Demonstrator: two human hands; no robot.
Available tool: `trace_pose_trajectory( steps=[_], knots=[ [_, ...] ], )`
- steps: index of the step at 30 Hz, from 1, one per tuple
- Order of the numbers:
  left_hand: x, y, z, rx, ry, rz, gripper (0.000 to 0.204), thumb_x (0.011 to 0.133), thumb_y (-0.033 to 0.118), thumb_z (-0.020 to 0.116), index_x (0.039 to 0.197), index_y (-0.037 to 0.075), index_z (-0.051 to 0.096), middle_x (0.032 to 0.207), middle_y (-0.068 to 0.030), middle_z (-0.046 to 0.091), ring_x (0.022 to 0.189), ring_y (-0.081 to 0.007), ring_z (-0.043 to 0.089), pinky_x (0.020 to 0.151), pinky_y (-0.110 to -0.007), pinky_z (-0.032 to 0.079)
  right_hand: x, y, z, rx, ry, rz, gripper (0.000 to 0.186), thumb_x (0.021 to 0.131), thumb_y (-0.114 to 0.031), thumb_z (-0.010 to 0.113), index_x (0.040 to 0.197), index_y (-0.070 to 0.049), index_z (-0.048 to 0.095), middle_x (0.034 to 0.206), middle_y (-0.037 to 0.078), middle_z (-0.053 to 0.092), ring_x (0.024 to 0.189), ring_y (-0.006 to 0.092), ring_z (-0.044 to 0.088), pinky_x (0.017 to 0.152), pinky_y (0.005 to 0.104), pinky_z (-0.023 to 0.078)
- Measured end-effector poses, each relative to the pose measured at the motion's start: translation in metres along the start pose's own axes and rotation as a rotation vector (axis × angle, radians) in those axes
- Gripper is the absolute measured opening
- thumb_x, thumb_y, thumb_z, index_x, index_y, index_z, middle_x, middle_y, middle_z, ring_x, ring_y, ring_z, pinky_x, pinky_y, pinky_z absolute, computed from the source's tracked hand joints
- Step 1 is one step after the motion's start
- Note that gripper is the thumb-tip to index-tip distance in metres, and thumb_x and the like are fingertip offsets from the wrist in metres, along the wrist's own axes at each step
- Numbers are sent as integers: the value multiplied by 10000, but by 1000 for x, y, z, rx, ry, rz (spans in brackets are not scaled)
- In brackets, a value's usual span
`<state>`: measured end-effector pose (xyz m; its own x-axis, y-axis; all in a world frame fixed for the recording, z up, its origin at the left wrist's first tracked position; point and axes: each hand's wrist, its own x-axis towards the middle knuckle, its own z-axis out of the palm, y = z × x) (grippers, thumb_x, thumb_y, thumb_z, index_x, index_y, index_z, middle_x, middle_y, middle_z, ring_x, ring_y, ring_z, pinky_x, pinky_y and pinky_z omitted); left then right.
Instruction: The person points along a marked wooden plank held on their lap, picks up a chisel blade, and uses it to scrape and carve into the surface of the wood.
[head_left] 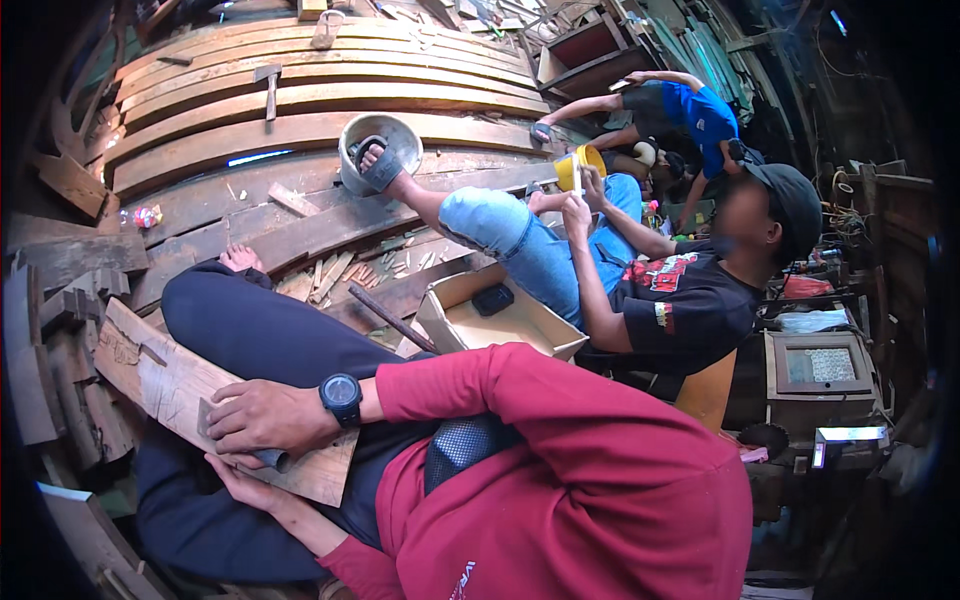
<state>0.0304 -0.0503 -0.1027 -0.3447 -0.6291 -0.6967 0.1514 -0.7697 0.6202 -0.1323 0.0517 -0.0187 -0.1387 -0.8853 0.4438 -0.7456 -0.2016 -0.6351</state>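
Observation:
A long wooden board lies across my lap, its grain streaked and one end chipped with a dark split. On its face rests my right hand, wearing a black watch. Its fingers are bent over a thin grey curved sheet, pressed against the wood; the sheet's exact kind is not clear. My left hand grips the board's lower edge, its fingers partly hidden by the wood.
Beside me sits a person handling a small wooden piece, near an open box holding a black object. Beyond are a metal basin, a hammer on long planks, a yellow bucket and another person. Stacked offcuts flank my legs.

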Motion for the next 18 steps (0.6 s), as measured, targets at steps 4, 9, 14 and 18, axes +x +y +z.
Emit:
trace_pose_trajectory(
  steps=[4,9,14,18],
  knots=[
    [-15,4,21,42,121,20,648,1071,436,457,1464,-78,426,1468,-151,466,1324,-216,473,1124,-345,352,-3,2,2,-130,23,10,652,480,-221,852,1094,-79,683,1220,108,662,1217,285,589,1090,461,413],
    [8,-5,-11,3,-48,18,650,1064,426,470,1472,-78,418,1478,-156,453,1333,-220,466,1130,-354,351,-2,-4,-7,81,-65,56,581,580,-195,822,1123,-56,672,1239,137,649,1245,299,576,1045,475,440],
    [19,-7,-29,72,17,36,654,1074,430,434,1493,-70,389,1495,-172,427,1353,-236,446,1134,-372,352,-4,3,8,20,-44,-9,572,597,-199,827,1129,-60,668,1259,144,635,1273,303,555,1055,468,428],
    [-4,-5,5,42,47,58,671,1076,442,426,1510,-67,363,1532,-182,380,1381,-240,421,1153,-374,328,-1,-1,-6,-13,-26,26,511,635,-220,807,1100,-54,675,1198,142,663,1220,305,594,1042,466,441]
  ],
)
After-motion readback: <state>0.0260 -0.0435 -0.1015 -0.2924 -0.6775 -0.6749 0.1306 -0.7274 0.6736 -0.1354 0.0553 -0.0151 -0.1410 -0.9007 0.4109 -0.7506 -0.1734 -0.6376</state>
